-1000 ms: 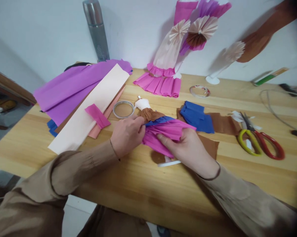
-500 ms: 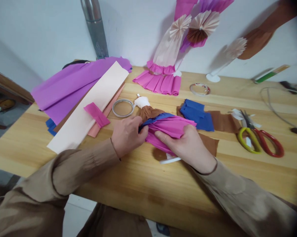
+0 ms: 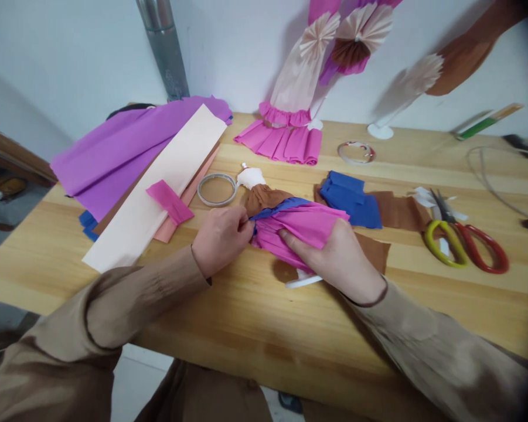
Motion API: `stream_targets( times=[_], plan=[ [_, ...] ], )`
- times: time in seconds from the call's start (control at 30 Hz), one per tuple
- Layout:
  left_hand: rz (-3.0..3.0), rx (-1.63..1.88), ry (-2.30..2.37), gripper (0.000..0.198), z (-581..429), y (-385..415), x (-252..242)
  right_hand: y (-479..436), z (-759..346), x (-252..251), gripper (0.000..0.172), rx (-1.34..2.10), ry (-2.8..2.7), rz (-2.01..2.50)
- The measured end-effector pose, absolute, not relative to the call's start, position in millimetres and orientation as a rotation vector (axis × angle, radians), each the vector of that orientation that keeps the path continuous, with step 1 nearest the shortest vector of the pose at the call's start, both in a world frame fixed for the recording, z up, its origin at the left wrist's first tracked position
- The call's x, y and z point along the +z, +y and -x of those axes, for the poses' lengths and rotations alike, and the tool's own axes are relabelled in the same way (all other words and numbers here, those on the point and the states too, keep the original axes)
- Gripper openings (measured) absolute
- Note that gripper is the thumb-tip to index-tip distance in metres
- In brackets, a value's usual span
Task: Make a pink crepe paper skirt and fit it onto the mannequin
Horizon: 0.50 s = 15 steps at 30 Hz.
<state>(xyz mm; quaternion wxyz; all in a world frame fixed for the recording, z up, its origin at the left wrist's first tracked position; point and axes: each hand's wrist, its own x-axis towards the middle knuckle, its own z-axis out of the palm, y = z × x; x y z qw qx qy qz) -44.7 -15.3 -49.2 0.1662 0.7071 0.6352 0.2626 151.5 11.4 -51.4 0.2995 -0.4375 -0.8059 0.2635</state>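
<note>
A small white dress form (image 3: 251,177) lies tilted on the table, dressed in a brown crepe paper top (image 3: 264,199), a blue paper band (image 3: 285,206) and a pleated pink paper skirt (image 3: 307,225). My left hand (image 3: 224,239) is closed in a pinch on the end of the blue band at the waist. Around the lower part of the pink skirt my right hand (image 3: 345,258) is wrapped, its thumb lying on the pleats. The form's white base (image 3: 303,282) shows below the skirt. The fingertips of my right hand are hidden under the paper.
At left lie purple paper (image 3: 127,152), a cream strip (image 3: 158,187) and a pink piece (image 3: 170,202). A tape roll (image 3: 217,190) sits near the form. Right are folded blue paper (image 3: 351,199), brown paper (image 3: 399,211) and scissors (image 3: 448,234). Finished paper dresses (image 3: 296,82) stand behind.
My left hand has pulled slightly down and left at the waist, and its fingers are more tightly closed. My right hand keeps its hold on the skirt. The whole view has shifted a little.
</note>
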Motion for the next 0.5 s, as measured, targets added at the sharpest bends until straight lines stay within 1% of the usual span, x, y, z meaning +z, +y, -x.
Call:
stream_targets(
  times=[0.27,0.4,0.5],
  plan=[
    [-1.992,0.751,1.797,0.024,47.6,-15.6,-46.3,11.4,-154.0,-49.6,0.019,0.757,-2.098,1.213],
    [-1.978,0.783,1.786,0.017,44.9,-16.5,-46.5,10.2,-150.9,-47.8,0.022,0.826,-2.050,1.197],
    [-1.967,0.808,1.788,0.020,41.7,-15.9,-47.7,10.1,-147.7,-47.0,0.025,0.859,-2.040,1.178]
  ],
)
